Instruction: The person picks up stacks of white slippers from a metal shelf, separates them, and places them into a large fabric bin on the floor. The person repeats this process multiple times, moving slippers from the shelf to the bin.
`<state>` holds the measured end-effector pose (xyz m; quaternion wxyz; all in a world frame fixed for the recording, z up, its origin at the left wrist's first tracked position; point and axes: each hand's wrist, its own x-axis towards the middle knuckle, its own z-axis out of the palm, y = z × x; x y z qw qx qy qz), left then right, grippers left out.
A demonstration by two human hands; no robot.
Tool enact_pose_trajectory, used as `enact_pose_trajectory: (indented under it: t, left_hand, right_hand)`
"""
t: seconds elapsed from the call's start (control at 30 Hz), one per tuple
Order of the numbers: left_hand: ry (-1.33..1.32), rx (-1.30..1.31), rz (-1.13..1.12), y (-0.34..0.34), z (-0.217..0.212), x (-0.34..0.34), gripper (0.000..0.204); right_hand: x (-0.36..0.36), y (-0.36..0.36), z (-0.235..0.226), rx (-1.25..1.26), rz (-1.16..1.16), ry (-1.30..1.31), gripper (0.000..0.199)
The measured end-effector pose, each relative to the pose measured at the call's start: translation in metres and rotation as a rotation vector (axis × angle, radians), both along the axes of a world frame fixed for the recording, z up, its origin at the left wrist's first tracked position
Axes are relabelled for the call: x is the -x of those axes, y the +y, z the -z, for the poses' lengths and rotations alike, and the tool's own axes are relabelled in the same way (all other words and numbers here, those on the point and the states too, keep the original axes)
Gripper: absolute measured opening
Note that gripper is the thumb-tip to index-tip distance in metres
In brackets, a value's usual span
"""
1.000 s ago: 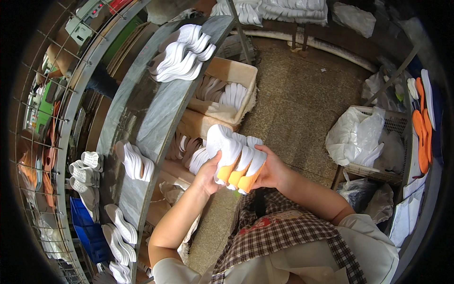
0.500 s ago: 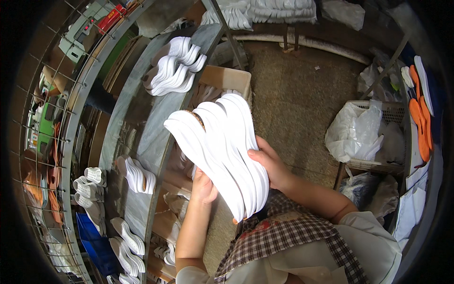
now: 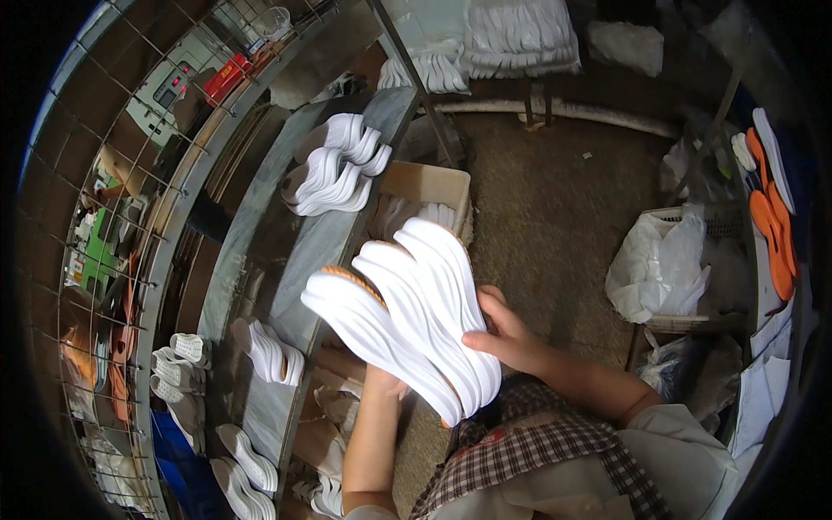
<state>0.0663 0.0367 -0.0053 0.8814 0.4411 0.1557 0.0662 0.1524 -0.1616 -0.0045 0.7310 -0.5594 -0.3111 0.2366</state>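
Note:
Both my hands hold a fanned stack of white shoe soles (image 3: 425, 316) in front of my apron. The soles have wavy, ridged sides, and an orange-brown edge shows between some of them. My right hand (image 3: 511, 334) grips the right side, its thumb lying over the outer sole. From below and the left, my left hand (image 3: 386, 380) supports the stack, with most of its fingers hidden beneath. To the left, a grey shelf (image 3: 251, 295) carries more white soles in groups: one at the far end (image 3: 334, 178) and a smaller one (image 3: 273, 351) nearer me.
A beige bin (image 3: 433, 182) with soles stands beyond the stack. At right is a basket with a clear plastic bag (image 3: 659, 269), and orange soles (image 3: 771, 238) sit on a rack. Wire mesh (image 3: 113, 225) runs along the left. Bagged white soles (image 3: 520, 35) lie at the back.
The whole view has shifted, so the surroundings appear lower and slightly to the right. My left hand is now farther under the stack, which stays in both hands.

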Motion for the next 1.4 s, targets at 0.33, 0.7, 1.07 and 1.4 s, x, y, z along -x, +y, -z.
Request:
enact_pose_trajectory:
  t: [0.33,0.7,1.07,1.4]
  left_hand:
    - [0.181,0.129,-0.174,0.000,0.004,0.014,0.050]
    - [0.085,0.341,-0.123,-0.014,0.009,0.011,0.049]
    - [-0.409,0.721,-0.052,-0.026,-0.001,0.034,0.051]
    - [-0.171,0.447,-0.138,-0.012,0.008,0.026,0.046]
  right_hand:
    - [-0.054,-0.002,0.010,-0.348,-0.382,0.020,0.034]
    - [0.005,0.004,0.003,-0.357,-0.235,0.231,0.036]
    - [-0.002,-0.010,-0.012,-0.508,-0.217,0.743,0.072]
    - [0.010,0.006,0.011,-0.247,-0.183,0.518,0.078]
